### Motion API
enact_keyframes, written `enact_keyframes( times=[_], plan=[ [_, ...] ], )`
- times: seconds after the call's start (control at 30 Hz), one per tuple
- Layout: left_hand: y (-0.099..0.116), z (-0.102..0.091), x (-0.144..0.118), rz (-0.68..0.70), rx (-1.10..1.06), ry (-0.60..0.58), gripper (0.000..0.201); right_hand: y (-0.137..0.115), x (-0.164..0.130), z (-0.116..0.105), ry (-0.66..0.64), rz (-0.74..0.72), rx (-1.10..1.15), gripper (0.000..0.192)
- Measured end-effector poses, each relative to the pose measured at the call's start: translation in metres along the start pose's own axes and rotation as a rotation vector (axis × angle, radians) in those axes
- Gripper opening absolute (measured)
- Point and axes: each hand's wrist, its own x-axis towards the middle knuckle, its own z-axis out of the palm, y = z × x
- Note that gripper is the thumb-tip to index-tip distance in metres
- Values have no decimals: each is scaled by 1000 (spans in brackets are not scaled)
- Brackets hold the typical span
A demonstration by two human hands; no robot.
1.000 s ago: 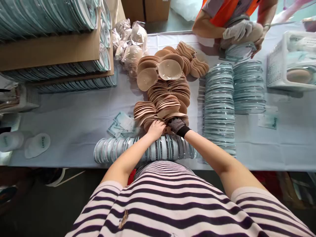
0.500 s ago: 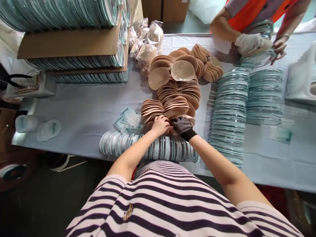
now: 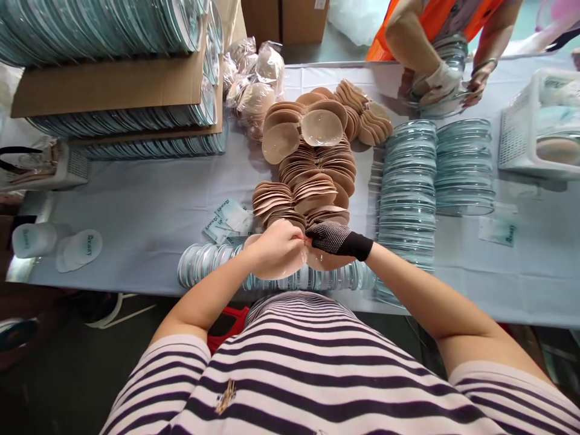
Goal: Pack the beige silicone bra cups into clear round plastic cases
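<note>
A beige stick-on bra [image 3: 278, 269] with two rounded cups hangs over a row of round clear plastic cases [image 3: 199, 266] at the table's near edge. My bare left hand [image 3: 284, 237] pinches it near the middle, beside the join of the cups. Close against it, my right hand [image 3: 330, 237], in a dark dotted glove, has its fingers closed on the same join. The clasp itself is mostly hidden by my fingers. Just beyond my hands stand nested stacks of similar beige bras [image 3: 312, 192], with shiny-lined cups [image 3: 322, 128] on top farther back.
Printed cards [image 3: 226, 220] lie left of the stacks. Columns of clear cases [image 3: 408, 187] stand at right, near a white basket [image 3: 521, 136]. Bagged cups [image 3: 256, 99] and racked cases [image 3: 136, 115] are at back left. Across the table, a co-worker's gloved hand [image 3: 439, 84] handles a case.
My hands have drawn a bra from the near stack toward me, and its cups now show over the row of cases. The view has shifted slightly. The co-worker's hands have moved on their case.
</note>
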Motion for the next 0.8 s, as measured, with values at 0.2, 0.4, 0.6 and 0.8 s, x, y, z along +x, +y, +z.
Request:
enact_keyframes(
  times=[0.2, 0.4, 0.6, 0.8],
  plan=[
    [-9, 28, -16, -260, -604, 58, 20, -31, -7, 15, 81, 218, -99, 17],
    [-25, 19, -25, -175, -455, -136, 25, -32, -13, 30, 104, 170, 61, 18],
    [-24, 12, -27, -100, -409, -255, 25, -36, -17, 32, 53, 154, 40, 15],
    [-12, 21, -32, -124, -254, -137, 23, -48, -20, 30, 23, 274, -56, 19]
  ],
)
